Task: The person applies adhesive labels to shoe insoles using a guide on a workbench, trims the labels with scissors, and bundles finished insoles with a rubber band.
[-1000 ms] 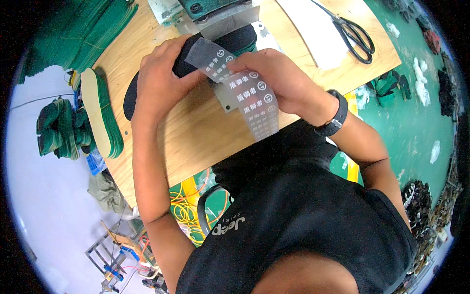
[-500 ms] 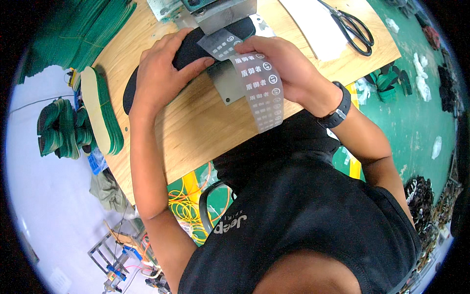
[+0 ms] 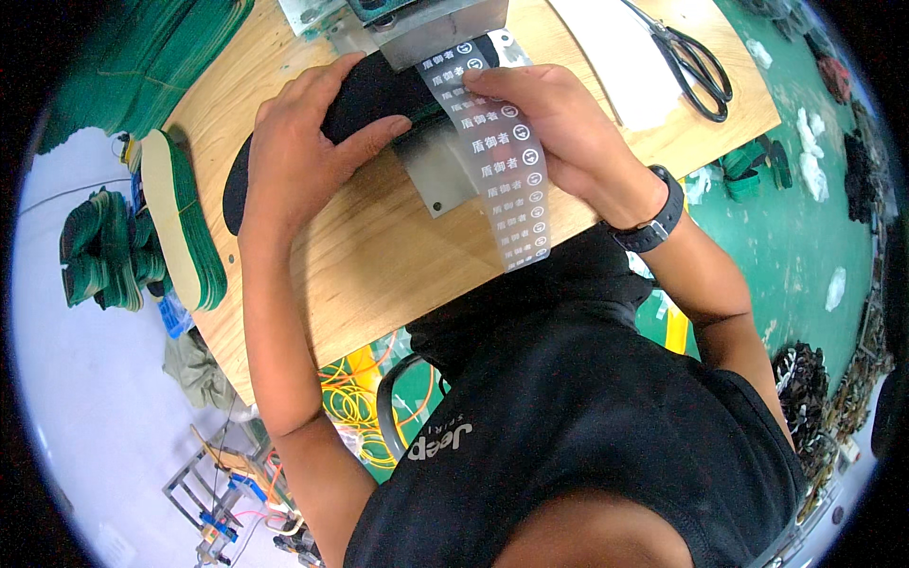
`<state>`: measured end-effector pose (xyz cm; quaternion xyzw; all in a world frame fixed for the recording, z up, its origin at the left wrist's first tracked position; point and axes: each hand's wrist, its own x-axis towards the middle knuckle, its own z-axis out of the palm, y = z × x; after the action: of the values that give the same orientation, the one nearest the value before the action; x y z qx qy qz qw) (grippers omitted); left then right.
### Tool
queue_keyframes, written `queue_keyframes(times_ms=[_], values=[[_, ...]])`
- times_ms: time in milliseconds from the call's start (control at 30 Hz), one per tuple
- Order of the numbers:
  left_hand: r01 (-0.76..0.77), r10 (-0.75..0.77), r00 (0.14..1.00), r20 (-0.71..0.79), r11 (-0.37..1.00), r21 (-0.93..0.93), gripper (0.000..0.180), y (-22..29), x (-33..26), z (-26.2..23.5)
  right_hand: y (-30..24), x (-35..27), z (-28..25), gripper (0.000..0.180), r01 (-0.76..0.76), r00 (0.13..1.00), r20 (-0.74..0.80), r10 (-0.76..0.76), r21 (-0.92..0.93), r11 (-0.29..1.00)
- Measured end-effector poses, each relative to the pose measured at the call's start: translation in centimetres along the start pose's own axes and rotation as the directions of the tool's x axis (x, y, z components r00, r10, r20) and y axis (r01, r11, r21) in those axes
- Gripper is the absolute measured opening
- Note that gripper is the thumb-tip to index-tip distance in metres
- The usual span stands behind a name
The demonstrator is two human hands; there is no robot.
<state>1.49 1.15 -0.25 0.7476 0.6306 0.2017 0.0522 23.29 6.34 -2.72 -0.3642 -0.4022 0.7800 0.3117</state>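
A black insole (image 3: 369, 102) lies under the metal head (image 3: 443, 36) of a press at the table's far edge. My left hand (image 3: 305, 142) grips the insole from the left, fingers over its far side and thumb along the near side. In my right hand (image 3: 573, 123) is a clear strip of printed labels (image 3: 500, 156), pinched near the insole. Its far end lies across the insole at the press head, and the rest hangs toward me over the table edge. Below the insole a metal plate (image 3: 431, 175) shows. The right fingers are partly hidden behind the strip.
On the wooden table (image 3: 369, 256), a stack of green insoles with a pale top (image 3: 180, 222) stands at the left. More green pieces (image 3: 142, 66) are piled far left. Black-handled scissors (image 3: 701, 71) lie at the right beside a white sheet (image 3: 620, 71).
The strip's far end, tilted and lifted before, now lies straighter across the insole and reaches up to the press head. My right hand has shifted slightly right. My left hand keeps its grip.
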Motion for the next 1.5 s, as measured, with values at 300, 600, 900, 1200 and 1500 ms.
queue_keyframes(times_ms=[300,600,900,1200,1500], values=[[-0.014,0.01,0.998,-0.067,0.998,-0.054,0.061,-0.3,0.1,0.4,-0.3,0.1,0.0,0.019,-0.016,1.0,0.017,0.016,-0.002,1.0],[0.091,-0.092,0.995,-0.043,0.996,-0.021,0.065,0.3,-0.2,0.3,0.1,0.4,0.1,0.025,-0.022,1.0,0.012,0.023,-0.08,0.997],[-0.151,0.128,0.963,-0.236,0.985,-0.081,0.05,-0.3,-0.1,0.8,0.6,0.3,0.2,0.023,0.033,0.999,-0.023,-0.035,-0.078,0.996],[-0.083,0.058,0.974,-0.218,0.991,-0.107,0.028,-0.4,-0.9,0.4,-0.3,-1.6,-1.9,0.02,0.263,0.958,-0.134,-0.255,0.048,0.964],[0.066,-0.094,0.956,-0.278,0.992,-0.109,0.009,0.5,-0.6,0.7,-0.4,-0.6,-1.2,0.016,0.179,0.973,-0.17,-0.158,0.118,0.977]])
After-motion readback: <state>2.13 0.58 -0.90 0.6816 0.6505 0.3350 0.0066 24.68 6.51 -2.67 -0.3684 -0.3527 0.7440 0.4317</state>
